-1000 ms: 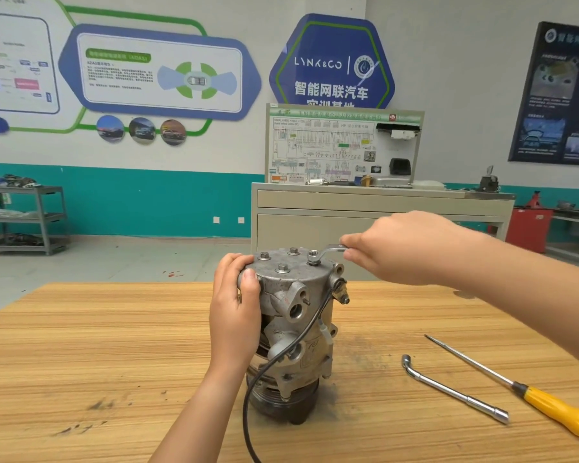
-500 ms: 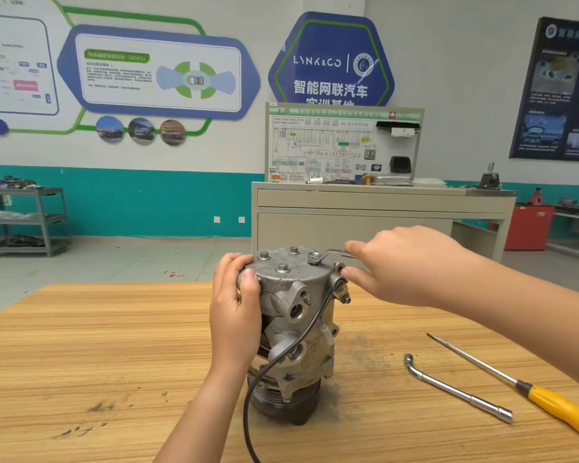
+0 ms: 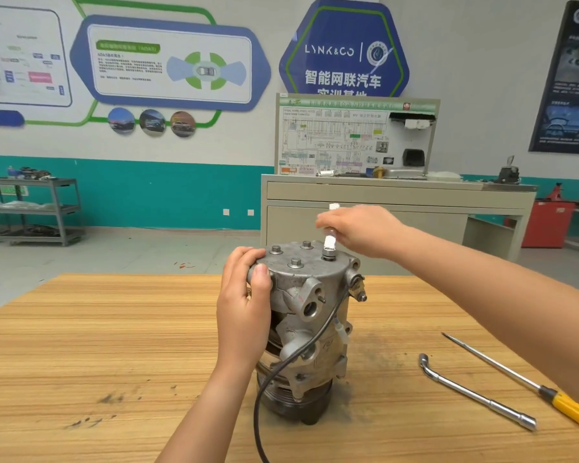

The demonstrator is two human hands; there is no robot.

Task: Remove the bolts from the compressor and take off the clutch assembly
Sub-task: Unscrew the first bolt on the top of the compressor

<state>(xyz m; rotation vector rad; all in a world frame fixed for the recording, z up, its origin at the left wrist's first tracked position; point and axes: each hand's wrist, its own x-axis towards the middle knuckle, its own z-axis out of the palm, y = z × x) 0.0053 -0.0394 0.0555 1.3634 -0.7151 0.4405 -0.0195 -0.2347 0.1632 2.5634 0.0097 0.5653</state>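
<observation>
A grey metal compressor (image 3: 310, 315) stands upright on the wooden table (image 3: 97, 345), its dark clutch pulley (image 3: 291, 401) at the bottom. Three bolts (image 3: 296, 262) stick up from its flat top cover. My left hand (image 3: 244, 305) grips the cover's left edge and side. My right hand (image 3: 358, 230) holds a small metal wrench (image 3: 330, 242) that stands nearly upright over the right-hand bolt position (image 3: 329, 252), its lower end on the bolt head. A black cable (image 3: 281, 362) runs down the front of the compressor toward me.
On the table to the right lie an L-shaped socket wrench (image 3: 475, 394) and a yellow-handled screwdriver (image 3: 528, 387). Behind the table stands a beige cabinet (image 3: 381, 208) with a wiring display board. A metal shelf cart (image 3: 34, 208) is at the far left.
The wrench lay flat on the right-hand bolt with my right hand at its end; now it stands nearly upright over that bolt, and my right hand has risen. My left hand kept its grip.
</observation>
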